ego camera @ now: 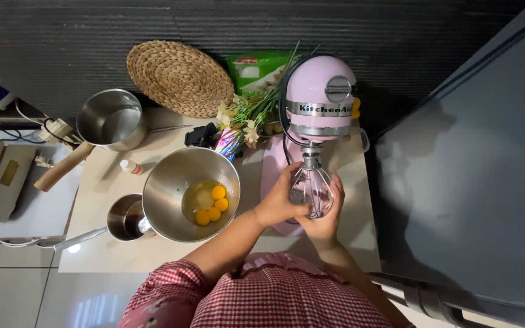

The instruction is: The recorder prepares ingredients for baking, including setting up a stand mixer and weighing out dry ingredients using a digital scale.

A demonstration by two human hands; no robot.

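Pale countertop (110, 255) is running along a dark ribbed wall, with a grey cabinet standing to the right. On it, a large steel mixing bowl (171, 176) is holding several cracked eggs (210, 204), four yolks sitting whole in the clear white. Just beside its left rim a small steel cup with a long handle (124, 217) is showing dark inside; what it holds cannot be told. Farther back, a steel saucepan with a wooden handle (112, 119) is standing beside a round woven mat (179, 78) leaning on the wall. A pink stand mixer (319, 100) is sitting at the right, its wire whisk (311, 188) hanging from the tilted head. Both forearms are reaching forward from red checked sleeves. The left hand (279, 200) is curling its fingers around the whisk's left side, and the right hand (326, 220) is cupping the wires from below and the right, fingers closed on them.
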